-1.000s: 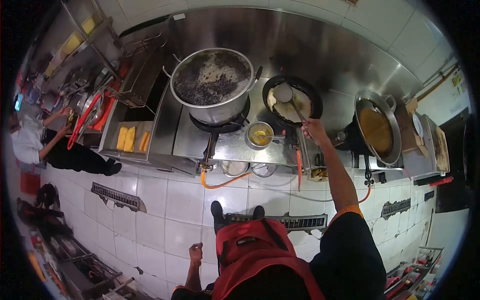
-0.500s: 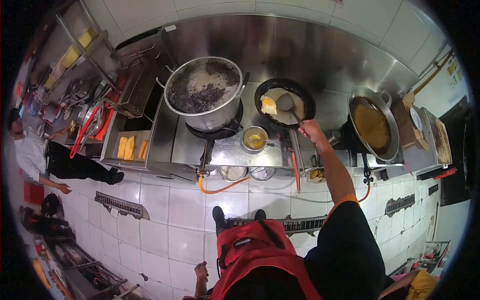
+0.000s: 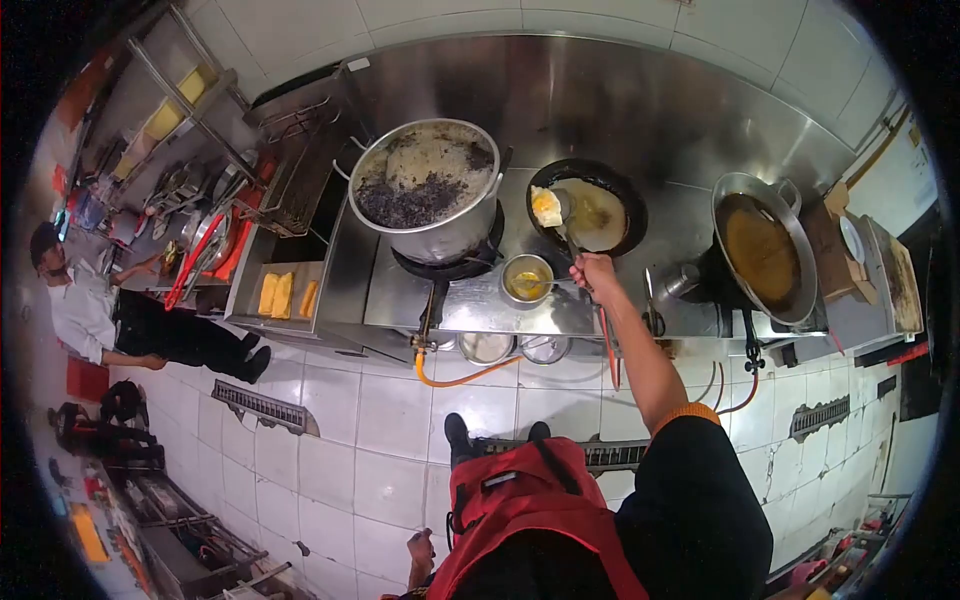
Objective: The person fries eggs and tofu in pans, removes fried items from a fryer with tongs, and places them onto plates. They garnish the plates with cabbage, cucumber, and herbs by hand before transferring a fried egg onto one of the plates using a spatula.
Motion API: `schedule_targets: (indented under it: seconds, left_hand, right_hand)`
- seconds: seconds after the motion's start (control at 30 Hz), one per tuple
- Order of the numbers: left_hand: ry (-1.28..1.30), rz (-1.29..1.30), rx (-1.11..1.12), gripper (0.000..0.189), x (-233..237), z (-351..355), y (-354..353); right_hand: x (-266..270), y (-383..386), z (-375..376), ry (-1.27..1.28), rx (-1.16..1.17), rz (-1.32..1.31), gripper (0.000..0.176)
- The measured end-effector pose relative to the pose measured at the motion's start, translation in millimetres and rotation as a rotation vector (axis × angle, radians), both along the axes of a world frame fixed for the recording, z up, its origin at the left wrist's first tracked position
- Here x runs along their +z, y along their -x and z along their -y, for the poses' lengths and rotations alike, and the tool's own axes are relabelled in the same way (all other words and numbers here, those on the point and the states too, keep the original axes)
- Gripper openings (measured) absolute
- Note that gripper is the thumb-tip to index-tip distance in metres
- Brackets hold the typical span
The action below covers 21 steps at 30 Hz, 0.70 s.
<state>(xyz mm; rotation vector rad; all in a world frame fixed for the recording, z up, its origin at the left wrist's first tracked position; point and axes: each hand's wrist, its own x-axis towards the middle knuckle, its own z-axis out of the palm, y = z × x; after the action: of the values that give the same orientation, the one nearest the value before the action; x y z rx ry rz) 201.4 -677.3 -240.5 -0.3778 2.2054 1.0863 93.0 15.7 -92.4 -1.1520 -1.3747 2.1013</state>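
My right hand [image 3: 597, 277] is closed around the handle of a ladle [image 3: 571, 240], above the near edge of the stove. The ladle's head is in a black wok [image 3: 641, 222], right beside a fried egg [image 3: 546, 206] that lies toward the wok's left side. Cloudy liquid [image 3: 600, 215] covers the wok's bottom. Just left of my right hand stands a small metal pot [image 3: 507, 290] with yellow contents and a utensil in it. Low by my left side, my left hand [image 3: 421, 548] has its fingers curled; whether it holds anything cannot be made out.
A large pot [image 3: 430, 240] of dark, foaming contents stands on the left burner. On the right sits a wide pan [image 3: 806, 290] of brown liquid. Yellow blocks [image 3: 276, 295] lie in a tray at left. A co-worker [image 3: 85, 310] stands at far left. A drain grate [image 3: 615, 455] crosses the floor.
The ladle's head has moved left, up against the egg, and my right hand has moved left with it. My left hand stays low. The whole view has shifted slightly.
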Motion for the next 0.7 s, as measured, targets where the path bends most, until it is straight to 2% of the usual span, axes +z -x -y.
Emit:
schedule_targets:
  seconds: [0.03, 0.07, 0.1, 0.17, 0.27, 0.3, 0.33, 0.37, 0.4, 0.43, 0.47, 0.5, 0.53, 0.57, 0.6, 0.67, 0.7]
  left_hand:
    - [0.010, 0.109, 0.189, 0.023, 2.9, -3.4, 0.3]
    - [0.011, 0.101, 0.205, 0.023, 1.4, -1.3, 0.4]
    - [-0.008, 0.016, 0.071, 0.023, -0.5, -0.3, 1.6]
    - [-0.023, -0.066, -0.058, 0.023, -3.1, 4.3, 1.1]
    - [0.013, -0.093, 0.011, 0.023, -16.5, 2.6, 12.0]
    - [0.049, -0.060, 0.103, 0.023, -21.4, -0.9, 16.0]
    - [0.003, -0.296, 0.028, 0.029, -28.9, -4.1, 21.6]
    - [0.001, -0.501, -0.033, 0.031, -27.2, -20.9, 42.6]
    - [-0.013, -0.552, -0.111, 0.032, -14.2, -47.2, 81.8]
    - [-0.191, -0.573, -0.066, 0.029, 31.3, -104.4, 126.5]
    - [-0.188, -0.733, -0.162, 0.027, 31.8, -141.7, 175.4]
    - [-0.284, -0.733, -0.211, 0.026, 46.7, -181.4, 219.5]
    - [-0.211, -0.772, -0.322, 0.029, 55.6, -212.6, 259.7]
    - [-0.411, -0.821, -0.183, 0.035, 35.3, -242.0, 291.9]
    - [-0.343, -0.663, -0.230, 0.040, 19.8, -255.7, 323.3]
    - [-0.294, -0.292, -0.107, 0.049, 10.4, -280.4, 348.0]
    - [-0.259, -0.146, -0.042, 0.052, 13.4, -291.9, 353.3]
  right_hand:
    - [-2.0, 2.1, 2.6, 0.002, 0.011, -0.007, 0.005]
    - [-4.4, 3.9, 4.2, 0.132, -0.010, -0.070, 0.006]
    - [-10.3, 5.7, 3.6, 0.263, -0.032, -0.130, 0.008]
    - [-16.7, 8.9, 9.6, 0.310, -0.054, -0.162, 0.007]
    - [-8.5, 10.0, 18.8, 0.198, -0.081, -0.130, 0.009]
    - [-1.9, 10.3, 21.0, 0.076, -0.059, -0.064, 0.008]
    - [-2.3, 10.9, 26.6, -0.038, -0.034, 0.007, 0.008]
    - [-14.3, 11.2, 20.5, -0.047, -0.015, -0.018, 0.010]
    - [-20.0, 9.9, 19.3, -0.010, -0.007, -0.010, 0.011]
    - [-16.1, 15.3, 13.2, 0.013, 0.000, -0.010, 0.013]
    - [-8.8, 23.8, 9.2, 0.012, 0.016, -0.004, 0.013]
    - [-5.1, 20.7, 10.5, 0.029, -0.011, -0.029, 0.014]
    - [-3.8, 15.3, 11.0, 0.047, -0.055, -0.055, 0.016]
    - [-3.4, 10.9, 6.4, -0.027, 0.023, -0.043, 0.015]
    - [-4.2, 7.9, 0.0, -0.097, 0.099, -0.032, 0.015]
    - [-12.9, 5.4, -1.0, -0.188, 0.068, -0.059, 0.015]
    - [-18.7, 0.7, -5.2, -0.192, 0.128, -0.043, 0.016]
